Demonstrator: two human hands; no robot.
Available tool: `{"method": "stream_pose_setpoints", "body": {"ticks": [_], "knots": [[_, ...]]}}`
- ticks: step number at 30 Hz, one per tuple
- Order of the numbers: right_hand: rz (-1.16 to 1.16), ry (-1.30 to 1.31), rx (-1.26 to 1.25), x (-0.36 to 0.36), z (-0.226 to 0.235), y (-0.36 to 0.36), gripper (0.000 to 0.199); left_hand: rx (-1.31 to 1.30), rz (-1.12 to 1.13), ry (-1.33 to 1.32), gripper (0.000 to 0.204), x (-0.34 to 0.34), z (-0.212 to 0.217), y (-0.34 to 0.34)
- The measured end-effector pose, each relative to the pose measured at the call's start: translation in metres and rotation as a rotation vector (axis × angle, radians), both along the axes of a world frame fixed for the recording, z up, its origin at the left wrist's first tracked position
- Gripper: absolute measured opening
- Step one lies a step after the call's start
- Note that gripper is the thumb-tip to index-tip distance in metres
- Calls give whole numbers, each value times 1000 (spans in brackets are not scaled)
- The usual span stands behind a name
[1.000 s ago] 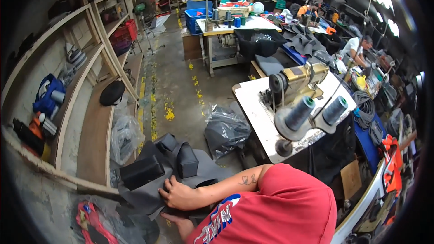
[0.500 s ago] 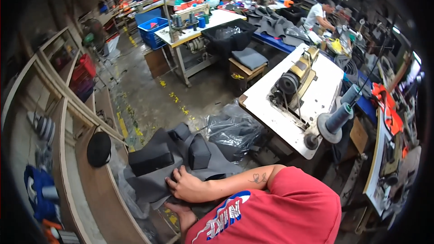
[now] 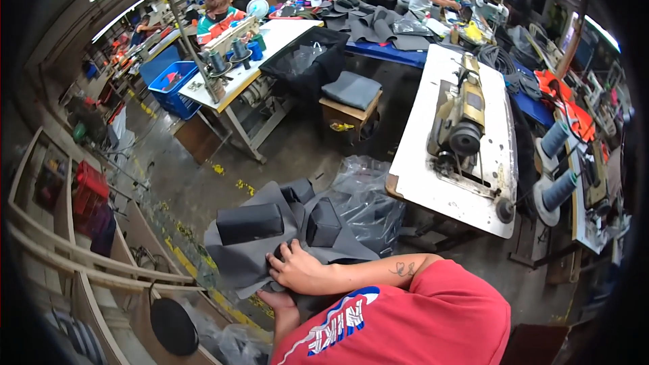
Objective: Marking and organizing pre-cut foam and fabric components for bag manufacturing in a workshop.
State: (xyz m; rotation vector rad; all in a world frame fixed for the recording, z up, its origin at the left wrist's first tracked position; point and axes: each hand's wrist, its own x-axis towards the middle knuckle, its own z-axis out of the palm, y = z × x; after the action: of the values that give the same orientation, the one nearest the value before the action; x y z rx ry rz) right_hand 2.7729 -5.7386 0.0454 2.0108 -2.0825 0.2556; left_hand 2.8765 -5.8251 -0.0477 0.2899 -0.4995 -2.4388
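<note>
A dark grey sewn fabric piece (image 3: 236, 257) lies spread out before me, with several boxy raised sections standing up from it. One long boxy section (image 3: 250, 222) is at its left, and a second boxy section (image 3: 323, 223) is at its right. Between and below these, my right hand (image 3: 299, 270) rests on the flat cloth with its fingers spread. My left hand (image 3: 278, 301) is just under it at the cloth's near edge; most of its fingers are hidden beneath the cloth and the other hand.
Clear plastic wrapping (image 3: 368, 196) lies beyond the fabric. A white sewing machine table (image 3: 412, 169) stands to the right, wooden shelving (image 3: 135, 230) to the left. A stool with a grey cushion (image 3: 355, 88) stands farther off. Other people work at machines behind.
My view has swung, so the sewing table shows more fully and the shelving sits lower. Both hands keep much the same place on the fabric piece.
</note>
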Motion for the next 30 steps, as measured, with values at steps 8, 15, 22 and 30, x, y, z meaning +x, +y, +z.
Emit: {"method": "stream_pose_setpoints", "body": {"ticks": [8, 15, 22, 30], "knots": [[-77, 38, -27, -95, 22, -137, 32, -230, -186, 238, 73, -88, -41, -168], [-310, -11, -101, -211, 9, -213, 28, 27, -188, -232, 60, -242, -8, -250], [-557, -45, -2, -321, 18, -278, 33, -17, -369, -266, 54, -388, 20, -324], [-889, -146, 93, -391, 24, -278, 36, 106, -803, -136, 53, -496, -4, -328]]}}
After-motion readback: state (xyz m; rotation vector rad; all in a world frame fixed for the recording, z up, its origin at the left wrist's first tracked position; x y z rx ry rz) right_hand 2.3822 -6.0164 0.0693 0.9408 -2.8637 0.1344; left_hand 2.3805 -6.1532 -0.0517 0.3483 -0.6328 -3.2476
